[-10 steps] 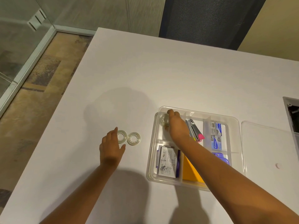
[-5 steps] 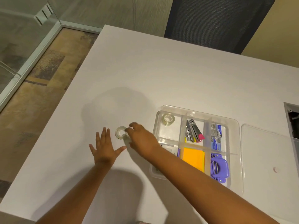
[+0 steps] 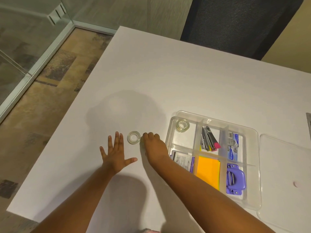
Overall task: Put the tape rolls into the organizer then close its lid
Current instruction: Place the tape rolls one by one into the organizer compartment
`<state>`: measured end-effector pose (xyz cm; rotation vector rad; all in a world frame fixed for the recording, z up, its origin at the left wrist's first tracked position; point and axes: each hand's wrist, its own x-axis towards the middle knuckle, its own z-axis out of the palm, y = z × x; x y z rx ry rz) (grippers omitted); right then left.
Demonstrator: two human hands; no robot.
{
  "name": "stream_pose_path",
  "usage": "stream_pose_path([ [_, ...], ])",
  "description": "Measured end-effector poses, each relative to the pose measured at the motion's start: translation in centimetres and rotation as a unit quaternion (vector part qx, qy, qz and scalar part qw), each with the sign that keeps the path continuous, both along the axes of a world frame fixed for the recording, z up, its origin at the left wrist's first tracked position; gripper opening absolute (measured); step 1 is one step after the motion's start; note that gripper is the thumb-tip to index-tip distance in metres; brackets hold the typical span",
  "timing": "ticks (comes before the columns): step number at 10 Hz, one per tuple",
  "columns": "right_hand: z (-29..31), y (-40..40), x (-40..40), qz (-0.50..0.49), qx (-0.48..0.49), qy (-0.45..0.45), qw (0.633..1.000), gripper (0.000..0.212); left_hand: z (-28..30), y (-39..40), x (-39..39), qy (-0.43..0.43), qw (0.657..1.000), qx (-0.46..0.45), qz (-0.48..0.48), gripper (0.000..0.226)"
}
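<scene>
A clear tape roll (image 3: 134, 137) lies flat on the white table (image 3: 168, 78). My left hand (image 3: 117, 153) rests just left of it, flat, with fingers spread and nothing in it. My right hand (image 3: 154, 145) is right of that roll, fingers curled down over a second roll that is almost wholly hidden. A third tape roll (image 3: 183, 125) sits in the back-left compartment of the clear organizer (image 3: 218, 121). The organizer's clear lid (image 3: 286, 165) lies flat on the table to its right.
The organizer also holds a stapler-like metal tool (image 3: 208, 140), staple boxes (image 3: 233, 147), orange sticky notes (image 3: 207, 172), a purple hole punch (image 3: 234, 179) and a small booklet (image 3: 182, 161). A dark mesh chair (image 3: 235, 26) stands behind the table. The table's left edge drops to the floor.
My right hand left a roll in the organizer's back-left compartment and came back to the table, closing over the right-hand roll. My left hand drew off the left roll and spread flat.
</scene>
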<state>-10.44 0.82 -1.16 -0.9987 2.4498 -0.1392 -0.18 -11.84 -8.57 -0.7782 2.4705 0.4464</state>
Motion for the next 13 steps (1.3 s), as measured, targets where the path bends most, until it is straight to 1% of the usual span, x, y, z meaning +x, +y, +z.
stream_pose_path([
  [1,0.7,0.5,-0.1,0.005,-0.031,-0.022,0.999,0.044,0.0,0.0,0.0,-0.004,1.000,-0.004,-0.004,0.114],
  [2,2.4,1.5,-0.6,0.001,-0.094,-0.039,0.995,0.049,0.1,0.1,0.0,-0.004,1.000,-0.004,-0.006,0.113],
  [3,3.9,2.8,-1.6,-0.062,-0.155,-0.047,0.985,0.053,0.1,0.1,0.1,-0.004,1.000,0.004,-0.002,0.113],
  [4,5.4,5.4,-4.4,-0.200,-0.209,-0.046,0.956,0.055,0.3,0.1,0.1,-0.007,1.000,0.005,-0.001,0.113],
  [5,5.6,7.4,-6.6,-0.275,-0.209,-0.048,0.937,0.053,0.2,0.2,0.0,-0.006,1.000,0.001,-0.003,0.113],
  [6,5.0,9.4,-8.4,-0.316,-0.123,-0.048,0.940,0.053,0.3,0.1,0.0,-0.009,1.000,0.004,-0.003,0.114],
  [7,4.5,9.5,-8.6,-0.300,-0.063,-0.061,0.950,0.051,0.3,0.1,0.0,-0.008,1.000,0.003,-0.002,0.114],
  [8,3.6,8.7,-8.0,-0.284,-0.024,-0.089,0.954,0.029,0.4,0.2,0.0,-0.004,1.000,0.005,0.003,0.114],
  [9,3.0,8.0,-8.0,-0.283,-0.001,-0.099,0.954,0.026,0.3,0.2,0.1,-0.007,1.000,0.004,0.001,0.114],
  [10,2.2,7.3,-8.1,-0.278,0.056,-0.101,0.954,0.039,0.3,0.1,0.1,-0.009,1.000,0.003,0.003,0.114],
  [11,1.6,7.2,-7.9,-0.273,0.093,-0.100,0.952,0.042,0.3,0.1,0.0,-0.010,1.000,0.004,0.004,0.114],
  [12,1.7,7.4,-7.9,-0.310,0.070,-0.133,0.939,0.027,0.2,0.1,0.0,-0.005,1.000,0.006,0.007,0.114],
  [13,3.3,6.3,-7.8,-0.257,0.127,-0.052,0.957,0.024,0.0,0.0,0.2,0.008,1.000,0.010,0.010,0.113],
])
